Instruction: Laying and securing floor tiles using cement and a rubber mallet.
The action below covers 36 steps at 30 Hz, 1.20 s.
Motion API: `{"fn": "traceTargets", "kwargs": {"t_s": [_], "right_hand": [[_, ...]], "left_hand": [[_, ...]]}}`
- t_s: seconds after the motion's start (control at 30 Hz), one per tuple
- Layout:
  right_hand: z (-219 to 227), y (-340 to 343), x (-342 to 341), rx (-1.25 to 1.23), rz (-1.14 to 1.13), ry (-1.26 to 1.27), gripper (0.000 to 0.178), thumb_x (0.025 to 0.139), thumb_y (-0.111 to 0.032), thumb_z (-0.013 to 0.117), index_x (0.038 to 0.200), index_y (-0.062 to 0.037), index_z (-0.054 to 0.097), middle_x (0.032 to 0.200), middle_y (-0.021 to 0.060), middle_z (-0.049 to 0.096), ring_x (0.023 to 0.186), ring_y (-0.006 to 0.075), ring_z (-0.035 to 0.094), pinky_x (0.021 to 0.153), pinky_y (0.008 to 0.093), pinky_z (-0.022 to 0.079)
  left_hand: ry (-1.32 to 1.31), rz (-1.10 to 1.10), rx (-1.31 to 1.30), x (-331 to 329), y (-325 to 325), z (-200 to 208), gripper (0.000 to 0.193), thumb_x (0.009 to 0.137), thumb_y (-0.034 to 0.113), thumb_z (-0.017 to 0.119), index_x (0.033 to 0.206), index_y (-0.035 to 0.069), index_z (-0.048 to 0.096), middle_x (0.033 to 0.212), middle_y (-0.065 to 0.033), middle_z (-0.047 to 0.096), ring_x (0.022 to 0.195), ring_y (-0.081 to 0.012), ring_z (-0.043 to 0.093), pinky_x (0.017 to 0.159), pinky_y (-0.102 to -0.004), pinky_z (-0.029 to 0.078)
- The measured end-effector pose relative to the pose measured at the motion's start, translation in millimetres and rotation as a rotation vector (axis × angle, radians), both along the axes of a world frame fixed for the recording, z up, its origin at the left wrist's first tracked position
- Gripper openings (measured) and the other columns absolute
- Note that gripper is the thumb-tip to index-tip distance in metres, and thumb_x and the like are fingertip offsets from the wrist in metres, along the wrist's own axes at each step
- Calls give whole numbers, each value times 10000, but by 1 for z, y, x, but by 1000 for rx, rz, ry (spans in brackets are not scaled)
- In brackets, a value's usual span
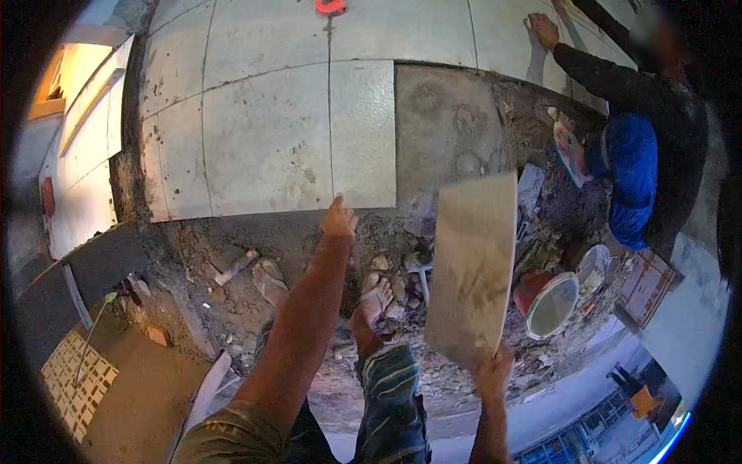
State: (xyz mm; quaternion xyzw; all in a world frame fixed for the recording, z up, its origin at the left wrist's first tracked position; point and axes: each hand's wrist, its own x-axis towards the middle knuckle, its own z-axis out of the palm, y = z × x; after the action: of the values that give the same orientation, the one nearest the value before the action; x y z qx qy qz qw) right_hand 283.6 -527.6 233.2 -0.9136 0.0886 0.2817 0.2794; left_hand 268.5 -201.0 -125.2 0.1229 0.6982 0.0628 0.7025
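Note:
My right hand [492, 375] grips a long beige tile [473, 259] by its near end. The tile is held up over the rubble, with its far end beside the bare mortar bed [444, 116]. At the near edge of the laid floor tiles, my left hand [338, 220] holds nothing; its index finger is stretched out to the seam and the other fingers look curled. That finger meets the corner of a narrow laid tile [363, 135], left of the mortar, and a large pale tile [267, 143].
A person in dark clothes and blue shorts [634, 170] crouches at the right, one hand on the tiles. Two buckets, one with a pale rim [553, 307], stand on rubble. A hammer-like tool [236, 267] lies near my foot. A red-orange object [331, 7] sits on the far tiles.

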Motion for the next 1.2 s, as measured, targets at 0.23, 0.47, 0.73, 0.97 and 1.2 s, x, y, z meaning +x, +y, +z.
{"fn": "traceTargets", "kwargs": {"t_s": [0.23, 0.47, 0.73, 0.97, 1.2], "right_hand": [[34, -106, -96, -313, 2, 148, 489, 884, -442, 636, 781, 36, 622, 629, 182, 587, 579, 301, 579, 538, 443, 434], [31, -220, -182, -207, -88, 236, 427, 884, -393, 648, 847, 32, 643, 681, 135, 635, 623, 259, 584, 568, 413, 459], [1, -284, -248, 322, -520, 313, 332, 902, -290, 628, 943, 36, 675, 770, 79, 678, 682, 174, 593, 604, 374, 470], [14, -237, -208, -270, 145, 28, 328, 872, -326, 604, 924, -10, 674, 702, 164, 633, 675, 334, 641, 629, 458, 508], [46, -221, -241, -298, 422, -13, 360, 881, -348, 579, 838, 5, 637, 780, 257, 623, 770, 467, 609, 670, 548, 469]], "left_hand": [[61, 116, -23, 11, -3, 11, 717, 891, 380, 686, 1436, 44, 364, 1432, -170, 421, 1327, -329, 429, 1111, -444, 345], [-204, 87, 70, 18, -32, 88, 551, 917, 324, 666, 1319, 10, 457, 1313, -172, 492, 1197, -280, 527, 982, -371, 482], [-524, -500, 662, -33, -1, 265, 245, 922, 172, 632, 1102, 37, 536, 1038, -101, 621, 944, -225, 642, 823, -311, 560], [-182, -127, 89, -199, -65, 451, 197, 905, 144, 588, 1063, 40, 532, 1046, -112, 629, 888, -223, 659, 742, -363, 585], [219, -740, 299, -453, -114, 382, 285, 898, 208, 595, 1075, -8, 537, 1051, -147, 628, 962, -281, 641, 810, -402, 551]]}}
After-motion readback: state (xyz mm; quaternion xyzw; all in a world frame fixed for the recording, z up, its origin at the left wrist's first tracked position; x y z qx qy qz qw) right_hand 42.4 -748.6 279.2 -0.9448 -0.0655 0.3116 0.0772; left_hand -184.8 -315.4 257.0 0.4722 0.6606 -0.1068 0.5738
